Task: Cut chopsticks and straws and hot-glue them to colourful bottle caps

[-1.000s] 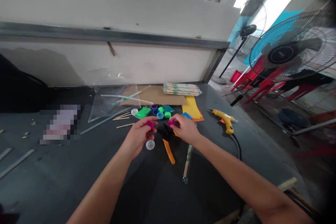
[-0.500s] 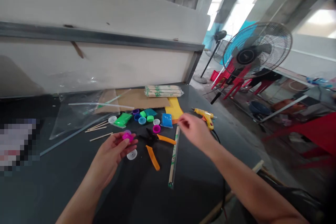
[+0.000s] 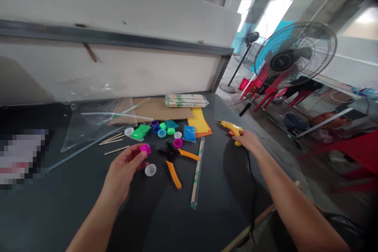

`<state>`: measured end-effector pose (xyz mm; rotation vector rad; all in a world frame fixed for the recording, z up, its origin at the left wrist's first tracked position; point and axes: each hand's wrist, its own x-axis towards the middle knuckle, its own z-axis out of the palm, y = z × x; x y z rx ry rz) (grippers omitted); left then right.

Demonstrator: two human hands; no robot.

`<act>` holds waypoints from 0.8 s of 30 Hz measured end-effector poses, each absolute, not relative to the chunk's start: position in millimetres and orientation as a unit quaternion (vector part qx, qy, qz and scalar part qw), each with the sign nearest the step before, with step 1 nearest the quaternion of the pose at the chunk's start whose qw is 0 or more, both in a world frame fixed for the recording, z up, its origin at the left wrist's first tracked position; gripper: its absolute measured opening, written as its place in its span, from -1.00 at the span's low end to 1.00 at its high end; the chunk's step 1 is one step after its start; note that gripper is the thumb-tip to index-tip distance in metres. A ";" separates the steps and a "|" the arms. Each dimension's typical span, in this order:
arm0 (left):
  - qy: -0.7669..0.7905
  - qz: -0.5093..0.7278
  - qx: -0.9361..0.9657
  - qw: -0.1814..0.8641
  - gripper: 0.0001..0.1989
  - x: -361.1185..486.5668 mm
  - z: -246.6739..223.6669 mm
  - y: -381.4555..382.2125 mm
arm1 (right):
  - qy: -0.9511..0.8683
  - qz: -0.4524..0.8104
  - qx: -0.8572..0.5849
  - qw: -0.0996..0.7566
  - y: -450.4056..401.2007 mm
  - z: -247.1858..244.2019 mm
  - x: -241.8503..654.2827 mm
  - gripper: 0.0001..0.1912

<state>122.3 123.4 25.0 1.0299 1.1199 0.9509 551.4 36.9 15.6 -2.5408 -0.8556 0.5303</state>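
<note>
My left hand (image 3: 126, 167) pinches a magenta bottle cap (image 3: 145, 149) above the dark table. A white round cap (image 3: 150, 170) lies just beside its fingers. On the right, my right hand (image 3: 247, 140) has its fingers closed about the handle of a yellow glue gun (image 3: 232, 127), which still rests on the table with its nozzle pointing left. Pliers with orange handles (image 3: 173, 174) lie between the hands, jaws toward the back. Right of them is a wrapped bundle of chopsticks (image 3: 197, 173).
Several coloured caps (image 3: 162, 133), a green packet (image 3: 141, 132) and a blue packet (image 3: 189, 133) lie mid-table. Behind are cardboard (image 3: 159, 108), yellow sheets (image 3: 199, 121) and packed chopsticks (image 3: 186, 100). The gun's black cord (image 3: 253, 181) runs off the front. A fan (image 3: 295, 55) stands beyond.
My right hand has moved right, from above the yellow sheets to the glue gun, and closed on its handle. My left hand keeps the magenta cap nearly in place.
</note>
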 end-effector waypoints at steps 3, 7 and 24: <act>0.500 0.393 0.478 0.606 -0.51 116.7 25.3 126.7 | -0.295 0.247 -0.886 0.260 37.3 21.9 554.3 -0.84; 0.515 0.321 0.551 0.573 -0.50 110.8 20.6 133.1 | -0.269 0.358 -0.810 0.379 28.7 32.9 547.8 -0.90; 0.454 0.228 0.861 -0.028 -0.59 105.5 48.4 232.3 | -0.196 0.644 -0.469 0.572 49.3 54.6 413.2 -0.90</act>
